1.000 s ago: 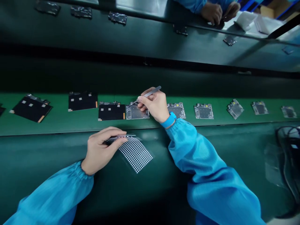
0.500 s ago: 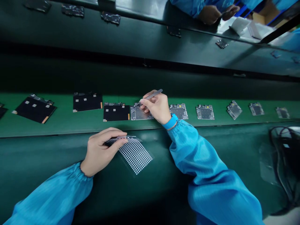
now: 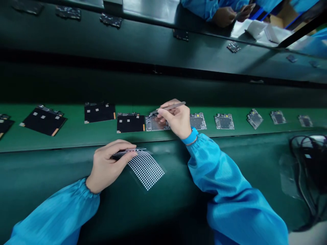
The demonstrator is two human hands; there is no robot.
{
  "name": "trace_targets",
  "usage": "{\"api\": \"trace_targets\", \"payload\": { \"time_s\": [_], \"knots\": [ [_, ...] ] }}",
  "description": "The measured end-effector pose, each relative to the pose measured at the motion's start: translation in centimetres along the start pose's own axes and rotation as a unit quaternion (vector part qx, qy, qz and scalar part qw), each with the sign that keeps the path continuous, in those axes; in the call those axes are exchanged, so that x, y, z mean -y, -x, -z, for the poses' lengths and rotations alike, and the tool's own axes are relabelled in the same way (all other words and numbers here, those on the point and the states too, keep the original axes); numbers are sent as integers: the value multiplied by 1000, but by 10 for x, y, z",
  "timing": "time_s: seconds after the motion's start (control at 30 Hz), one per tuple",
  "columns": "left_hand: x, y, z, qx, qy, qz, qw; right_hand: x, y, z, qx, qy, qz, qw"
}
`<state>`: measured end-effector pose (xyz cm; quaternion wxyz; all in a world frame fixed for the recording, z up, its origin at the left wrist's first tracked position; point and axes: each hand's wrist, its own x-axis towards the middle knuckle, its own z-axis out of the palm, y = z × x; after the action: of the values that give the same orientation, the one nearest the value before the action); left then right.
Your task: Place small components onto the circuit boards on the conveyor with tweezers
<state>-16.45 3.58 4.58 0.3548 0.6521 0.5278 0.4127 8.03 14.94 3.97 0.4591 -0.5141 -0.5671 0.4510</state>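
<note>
Between the thumb and fingers of my left hand (image 3: 111,165) is a sheet of small round white stickers (image 3: 146,168), bent over near the fingers. My right hand (image 3: 177,117) grips a pair of tweezers (image 3: 173,106), its tip pointing left and down at the top edge of a circuit board (image 3: 154,124). That board is partly covered by my fingers. Whether the tweezers hold a sticker is too small to make out. Directly left of the board lies a board with a black cover sheet (image 3: 130,124). Another bare circuit board (image 3: 198,120) sits just right of my wrist.
More black-covered boards (image 3: 43,120) lie leftward on the green strip (image 3: 84,137); several bare boards (image 3: 224,121) line its right part. Dark cables (image 3: 304,177) lie at the right. Across the bench, a co-worker's hands (image 3: 224,16) hold a small object.
My right hand and the tweezers have shifted slightly right, the tweezers lying flatter. The boards on the strip's left part have moved a little to the right in view. My left hand keeps its grip.
</note>
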Motion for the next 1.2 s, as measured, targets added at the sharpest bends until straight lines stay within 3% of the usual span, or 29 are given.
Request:
{"api": "trace_targets", "payload": {
  "time_s": [0.07, 0.13, 0.23, 0.3, 0.4, 0.53, 0.6, 0.67, 0.73, 0.83, 0.9, 1.0, 1.13, 1.2],
  "knots": [
    [-1, -1, 1, 0, 7, 1, 1000, 10, 5, 0, 16, 43, 51, 998],
    [-3, -1, 4, -1, 13, 1, 1000, 17, 8, -4, 82, 134, 121, 980],
    [-6, 4, 11, -8, 17, 1, 1000, 13, 7, -15, 193, 301, 203, 911],
    [-5, 10, 17, -16, 15, 5, 1000, 5, 4, -20, 221, 374, 209, 876],
    [-1, 21, 28, -36, 8, 13, 999, 4, 2, -15, 217, 394, 195, 872],
    [4, 35, 41, -53, 2, 19, 998, 38, 2, -1, 172, 351, 200, 898],
    [5, 40, 46, -56, 1, 21, 998, 59, 0, -8, 174, 362, 216, 890],
    [6, 43, 50, -60, 4, 24, 998, 70, -7, -29, 212, 396, 233, 862],
    [7, 46, 55, -64, 7, 24, 998, 65, -18, -58, 245, 433, 235, 835],
    [11, 51, 64, -73, 1, 18, 997, 39, -36, -94, 229, 480, 209, 821],
    [13, 53, 70, -89, -5, 20, 996, 20, -46, -105, 214, 497, 196, 818],
    [16, 57, 78, -98, -7, 32, 995, 12, -54, -102, 211, 512, 195, 809],
    [17, 59, 82, -91, 12, 41, 995, 52, -53, -85, 194, 514, 222, 806],
    [18, 60, 84, -94, 22, 42, 994, 79, -50, -88, 190, 504, 251, 804]
  ]
}}
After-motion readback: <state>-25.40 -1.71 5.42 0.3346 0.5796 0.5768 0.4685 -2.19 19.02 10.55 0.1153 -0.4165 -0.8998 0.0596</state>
